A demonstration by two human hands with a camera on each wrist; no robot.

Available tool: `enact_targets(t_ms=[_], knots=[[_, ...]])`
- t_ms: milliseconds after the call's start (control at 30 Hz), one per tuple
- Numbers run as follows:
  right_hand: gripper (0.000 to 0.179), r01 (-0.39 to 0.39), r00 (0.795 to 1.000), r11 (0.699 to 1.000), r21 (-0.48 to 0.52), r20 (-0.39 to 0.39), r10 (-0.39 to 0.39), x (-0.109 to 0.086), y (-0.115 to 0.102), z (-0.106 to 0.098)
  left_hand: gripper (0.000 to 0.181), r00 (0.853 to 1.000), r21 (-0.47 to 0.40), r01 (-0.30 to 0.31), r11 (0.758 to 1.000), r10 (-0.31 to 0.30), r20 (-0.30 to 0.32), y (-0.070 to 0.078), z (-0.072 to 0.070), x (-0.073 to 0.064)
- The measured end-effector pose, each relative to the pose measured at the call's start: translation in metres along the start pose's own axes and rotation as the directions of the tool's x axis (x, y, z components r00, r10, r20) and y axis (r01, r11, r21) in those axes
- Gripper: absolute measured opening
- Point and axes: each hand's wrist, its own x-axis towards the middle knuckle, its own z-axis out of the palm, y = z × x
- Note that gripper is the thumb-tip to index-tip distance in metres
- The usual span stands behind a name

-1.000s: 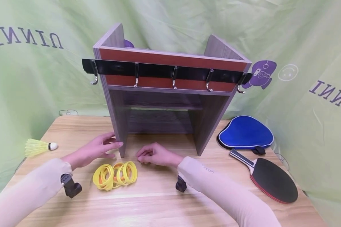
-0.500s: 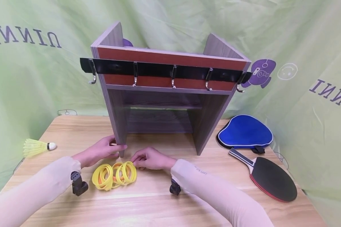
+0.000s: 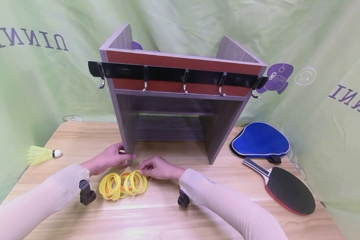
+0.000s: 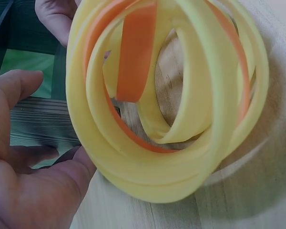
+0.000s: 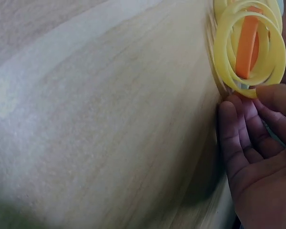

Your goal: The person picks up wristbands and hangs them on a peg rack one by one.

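Coiled flat yellow and orange bands (image 3: 113,196) lie on the table before the shelf; up close they form overlapping loops with orange strips inside (image 4: 136,57). My right hand (image 3: 160,167) pinches the edge of the nearest yellow loop (image 5: 227,55) between thumb and fingertips, as the right wrist view shows. At the foot of the grey shelf's left side panel (image 3: 127,133), my left hand (image 3: 109,157) holds on, thumb on the inner side and fingers on the outer. Part of those fingers is hidden behind the panel.
A black strip with several hooks (image 3: 165,73) runs across the shelf's red front. On the right lie a blue racket case (image 3: 259,140) and a table tennis bat (image 3: 291,190). A yellow shuttlecock (image 3: 42,155) lies at the left edge. Green cloth (image 3: 33,90) surrounds the table.
My left hand has moved right, onto the foot of the side panel. My right hand has come left from bare table to the bands and taken a loop's edge.
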Motion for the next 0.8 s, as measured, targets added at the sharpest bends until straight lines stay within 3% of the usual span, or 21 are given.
enact_targets(t_ms=[167,467,667,800], knots=[[0.018,-0.066,0.998,0.992,0.110,0.010,0.065,-0.001,0.001,-0.003,0.074,1.000,-0.010,-0.015,1.000,0.015,0.001,-0.001,-0.001,0.001],[0.025,-0.157,0.984,0.939,0.305,0.130,0.122,-0.009,0.001,-0.017,0.074,1.000,-0.020,-0.023,1.000,0.023,0.012,-0.001,-0.002,0.001],[0.034,-0.203,0.967,0.913,0.353,0.217,0.131,-0.016,-0.003,-0.031,0.073,1.000,-0.038,-0.025,0.999,0.025,0.010,0.000,-0.001,0.000],[0.036,-0.179,0.967,0.916,0.358,0.236,0.097,-0.014,-0.001,-0.040,0.071,1.000,-0.043,-0.030,0.999,0.030,0.006,-0.001,-0.001,-0.001]])
